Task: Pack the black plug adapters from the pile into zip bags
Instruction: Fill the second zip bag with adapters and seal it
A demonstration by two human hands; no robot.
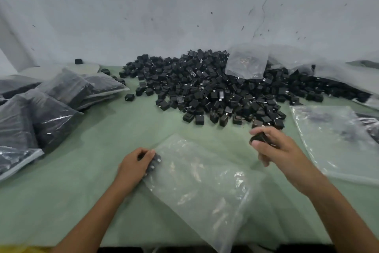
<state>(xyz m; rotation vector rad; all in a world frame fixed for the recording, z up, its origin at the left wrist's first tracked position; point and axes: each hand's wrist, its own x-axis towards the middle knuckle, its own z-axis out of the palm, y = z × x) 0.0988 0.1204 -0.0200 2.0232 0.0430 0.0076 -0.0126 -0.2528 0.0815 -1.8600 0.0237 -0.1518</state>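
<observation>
Green bench (114,129): our left hand (133,163) holds adapters (154,160) at the zip bag (201,181) mouth, our right hand (281,150) grips another adapter (258,137); slack film may spill them.

My right hand (276,148) curls over a black adapter (258,138), so only its near end shows; whether more sit behind my fingers I cannot tell. My left hand (136,163) covers most of the adapters (156,160) at the edge of the zip bag (201,187), hiding their count. The bag's lower corner runs off the bottom edge, as do my forearms. The filled bags (51,109) are cut by the left edge, the flat clear bags (332,140) by the right. An upright clear bag (247,62) hides part of the pile (205,88). The small black thing (78,61) far left is perhaps an adapter.
</observation>
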